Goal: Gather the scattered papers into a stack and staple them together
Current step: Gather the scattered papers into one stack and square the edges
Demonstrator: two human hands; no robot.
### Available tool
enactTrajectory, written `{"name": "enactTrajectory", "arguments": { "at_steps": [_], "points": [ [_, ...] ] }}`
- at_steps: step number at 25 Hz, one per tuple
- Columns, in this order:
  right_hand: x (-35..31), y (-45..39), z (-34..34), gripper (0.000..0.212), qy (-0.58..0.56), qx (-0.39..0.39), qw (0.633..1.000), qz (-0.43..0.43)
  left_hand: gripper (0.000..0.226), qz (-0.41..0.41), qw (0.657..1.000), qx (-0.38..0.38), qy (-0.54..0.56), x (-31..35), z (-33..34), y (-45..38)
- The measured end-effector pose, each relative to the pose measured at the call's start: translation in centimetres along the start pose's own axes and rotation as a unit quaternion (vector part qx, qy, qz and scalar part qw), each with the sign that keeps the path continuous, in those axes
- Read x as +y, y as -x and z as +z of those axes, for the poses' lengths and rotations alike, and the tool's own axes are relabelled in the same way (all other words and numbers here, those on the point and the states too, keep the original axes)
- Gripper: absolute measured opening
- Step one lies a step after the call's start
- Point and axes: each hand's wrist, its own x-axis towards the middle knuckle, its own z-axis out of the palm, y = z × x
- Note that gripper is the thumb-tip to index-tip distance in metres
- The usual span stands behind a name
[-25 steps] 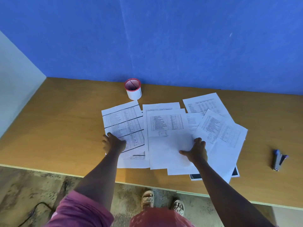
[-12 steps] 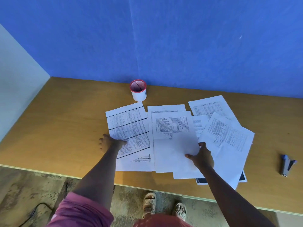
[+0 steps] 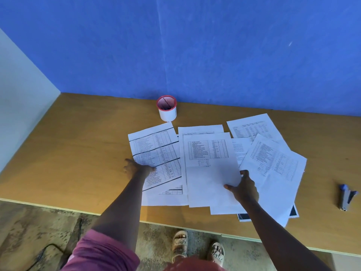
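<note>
Several printed white sheets lie spread and overlapping on the wooden table. My left hand is at the left edge of the leftmost sheet, thumb on top and fingers at the edge, pinching it. My right hand grips the right edge of the middle sheet, with its thumb lying on the paper. More sheets fan out to the right, one reaching past the table's front edge. A blue-grey stapler lies apart at the far right, with neither hand touching it.
A white cup with a red rim stands behind the papers near the blue wall. A dark-printed sheet pokes out under the pile at the front edge. A white panel bounds the table on the left. My sandalled feet and a cable are on the floor below.
My left hand slid from on top of the leftmost sheet to its left edge. My right hand stayed at the middle sheet's right edge. The view shifted slightly.
</note>
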Motion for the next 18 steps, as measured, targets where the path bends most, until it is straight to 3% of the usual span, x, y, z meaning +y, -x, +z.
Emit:
{"name": "enactTrajectory", "arguments": {
  "at_steps": [5,6,9,11,18],
  "points": [
    [0.2,0.0,0.2,0.074,0.004,0.000,1.000,0.000,0.103,-0.009,1.000,-0.005,0.001,-0.9,0.3,-0.8],
    [0.2,0.0,0.3,0.074,0.006,0.000,1.000,0.001,0.092,-0.001,1.000,0.007,0.010,-1.4,0.6,-1.2],
    [0.2,-0.1,0.3,0.074,0.003,0.000,1.000,0.001,0.031,0.042,0.996,0.042,0.072,-1.8,0.6,-0.4],
    [0.1,-0.2,0.3,0.075,-0.001,0.000,1.000,0.000,0.015,0.053,0.988,0.055,0.137,-1.3,-0.2,1.4],
    [0.1,0.0,0.0,0.073,-0.023,-0.001,1.000,-0.003,0.027,-0.027,0.947,0.004,0.321,-3.8,-2.1,2.3]
  ]
}}
